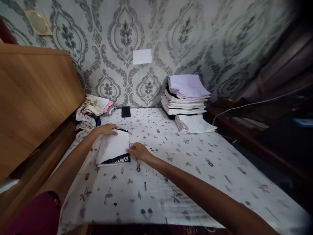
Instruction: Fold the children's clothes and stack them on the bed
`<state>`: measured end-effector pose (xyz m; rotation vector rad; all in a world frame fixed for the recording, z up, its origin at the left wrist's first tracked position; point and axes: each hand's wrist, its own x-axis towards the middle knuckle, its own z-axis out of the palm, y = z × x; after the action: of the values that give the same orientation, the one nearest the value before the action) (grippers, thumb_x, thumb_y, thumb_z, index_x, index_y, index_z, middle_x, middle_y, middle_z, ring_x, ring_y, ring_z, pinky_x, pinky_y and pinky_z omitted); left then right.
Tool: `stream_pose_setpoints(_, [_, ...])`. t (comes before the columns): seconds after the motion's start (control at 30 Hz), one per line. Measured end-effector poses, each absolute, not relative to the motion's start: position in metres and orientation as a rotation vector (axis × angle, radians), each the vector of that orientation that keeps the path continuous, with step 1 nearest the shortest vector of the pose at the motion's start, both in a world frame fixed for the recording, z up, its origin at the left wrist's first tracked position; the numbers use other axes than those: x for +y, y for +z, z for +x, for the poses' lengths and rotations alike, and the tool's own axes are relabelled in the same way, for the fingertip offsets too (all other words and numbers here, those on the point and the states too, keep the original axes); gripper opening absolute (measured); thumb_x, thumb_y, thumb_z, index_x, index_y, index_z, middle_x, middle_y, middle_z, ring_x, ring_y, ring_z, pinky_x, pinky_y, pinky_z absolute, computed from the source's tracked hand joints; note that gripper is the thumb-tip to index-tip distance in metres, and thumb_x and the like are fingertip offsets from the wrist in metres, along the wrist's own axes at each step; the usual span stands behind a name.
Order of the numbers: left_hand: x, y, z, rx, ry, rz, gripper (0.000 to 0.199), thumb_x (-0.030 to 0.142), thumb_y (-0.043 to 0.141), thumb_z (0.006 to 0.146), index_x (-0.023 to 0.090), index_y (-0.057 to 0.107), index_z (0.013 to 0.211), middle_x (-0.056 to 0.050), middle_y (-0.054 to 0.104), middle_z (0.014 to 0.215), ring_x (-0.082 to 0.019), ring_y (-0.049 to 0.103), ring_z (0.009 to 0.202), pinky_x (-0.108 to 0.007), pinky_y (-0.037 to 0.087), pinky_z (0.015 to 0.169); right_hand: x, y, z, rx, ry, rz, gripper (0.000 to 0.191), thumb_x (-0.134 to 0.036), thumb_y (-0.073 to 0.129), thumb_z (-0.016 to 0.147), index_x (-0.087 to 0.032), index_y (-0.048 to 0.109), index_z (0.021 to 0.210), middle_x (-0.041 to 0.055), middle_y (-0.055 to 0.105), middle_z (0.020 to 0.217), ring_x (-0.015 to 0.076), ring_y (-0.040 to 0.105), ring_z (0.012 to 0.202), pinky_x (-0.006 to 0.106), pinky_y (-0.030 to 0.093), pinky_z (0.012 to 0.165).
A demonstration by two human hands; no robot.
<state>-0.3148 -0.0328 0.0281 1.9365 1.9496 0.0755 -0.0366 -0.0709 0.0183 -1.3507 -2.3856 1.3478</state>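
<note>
A white garment [115, 146] with black panels and white lettering lies folded into a rough rectangle on the patterned cloth. My left hand [109, 129] rests at its far edge, thumb on top and fingers bent over the border. At the garment's right edge, my right hand [138, 151] pinches the fabric between thumb and fingertips. Part of the lettering shows along the near black corner, and a second black patch shows at the far right corner.
Folded clothes stand in a tall stack [187, 94] at the back right, with a white folded cloth [195, 124] before it. A loose clothes heap [89, 114] sits at the back left, near a small black object [126, 111]. A wooden panel [36, 98] borders the left.
</note>
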Motion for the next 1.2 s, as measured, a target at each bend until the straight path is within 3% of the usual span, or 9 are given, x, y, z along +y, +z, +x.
stream_pose_setpoints(0.1, [-0.032,0.036,-0.319,1.896,0.050,1.862,0.037,0.044,0.072,0.060,0.016,0.072,0.084,-0.008,0.076,0.094,-0.027,0.066,0.089,-0.030,0.050,0.078,-0.066,0.019,-0.048,-2.348,1.450,-1.325,0.026,-0.024,0.075,0.071,-0.019,0.056,0.055,-0.0050,0.047,0.047,0.0131,0.052,0.054,0.025,0.036,0.056])
stream_pose_setpoints(0.2, [-0.044,0.049,-0.322,1.886,0.112,1.803,0.034,0.044,0.073,0.057,0.017,0.071,0.078,-0.006,0.076,0.087,-0.025,0.067,0.085,-0.028,0.050,0.072,-0.067,0.018,-0.052,-2.310,1.446,-1.260,0.026,-0.014,0.073,0.063,-0.019,0.051,0.050,-0.0065,0.044,0.047,0.0125,0.052,0.060,0.024,0.035,0.058])
stream_pose_setpoints(0.37, [-0.091,0.077,-0.317,1.812,0.699,1.358,0.045,0.050,0.076,0.060,0.017,0.071,0.091,-0.009,0.077,0.091,-0.024,0.069,0.079,-0.028,0.053,0.062,-0.054,0.032,-0.028,-1.580,1.993,-0.869,0.016,-0.033,0.067,0.076,-0.021,0.058,0.072,-0.0019,0.064,0.071,0.0176,0.063,0.077,0.030,0.050,0.073])
stream_pose_setpoints(0.5, [-0.128,0.079,-0.274,1.616,1.209,0.893,0.047,0.039,0.086,0.056,0.017,0.070,0.094,-0.010,0.077,0.083,-0.024,0.071,0.073,-0.032,0.058,0.062,-0.050,0.034,0.006,-0.952,2.287,-0.504,0.045,-0.066,0.059,0.083,-0.022,0.062,0.094,0.0068,0.073,0.099,0.0269,0.067,0.100,0.045,0.054,0.086])
stream_pose_setpoints(0.6, [-0.145,0.063,-0.231,1.589,1.223,0.721,0.041,0.033,0.084,0.061,0.018,0.070,0.097,-0.009,0.077,0.080,-0.024,0.072,0.071,-0.033,0.060,0.061,-0.059,0.021,0.027,-0.961,2.364,-0.571,0.043,-0.053,0.074,0.076,-0.019,0.063,0.100,0.0103,0.074,0.103,0.0283,0.068,0.103,0.044,0.054,0.088])
stream_pose_setpoints(0.73, [-0.149,0.047,-0.187,1.572,1.155,0.637,0.040,0.035,0.075,0.072,0.026,0.070,0.112,-0.005,0.078,0.083,-0.028,0.074,0.079,-0.037,0.061,0.062,-0.063,0.006,0.058,-0.973,2.263,-0.806,0.048,-0.015,0.081,0.057,-0.016,0.067,0.104,0.0080,0.075,0.097,0.0230,0.070,0.092,0.034,0.055,0.080])
stream_pose_setpoints(0.87, [-0.123,0.053,-0.150,1.516,1.139,0.711,0.055,0.031,0.075,0.069,0.031,0.066,0.123,-0.007,0.078,0.096,-0.034,0.074,0.091,-0.044,0.061,0.071,-0.047,0.006,0.108,-1.005,2.101,-0.817,0.051,-0.014,0.079,0.056,-0.016,0.068,0.106,0.0040,0.075,0.088,0.0191,0.069,0.080,0.028,0.054,0.069])
stream_pose_setpoints(1.0, [-0.068,0.064,-0.096,1.339,1.142,0.869,0.059,0.023,0.077,0.064,0.030,0.064,0.121,-0.006,0.075,0.111,-0.031,0.071,0.103,-0.039,0.060,0.081,-0.002,0.013,0.169,-1.025,1.842,-0.868,0.049,-0.015,0.079,0.056,-0.018,0.068,0.103,0.0021,0.074,0.083,0.0185,0.068,0.072,0.029,0.054,0.065])
stream_pose_setpoints(1.2, [0.047,0.066,0.015,1.098,1.192,0.913,0.065,0.012,0.073,0.060,0.027,0.054,0.120,-0.003,0.074,0.110,-0.022,0.072,0.092,-0.032,0.060,0.075,0.110,0.047,0.264,-1.194,1.151,-1.236,0.037,-0.013,0.068,0.062,-0.020,0.069,0.098,0.0005,0.068,0.075,0.0152,0.058,0.059,0.026,0.047,0.052])
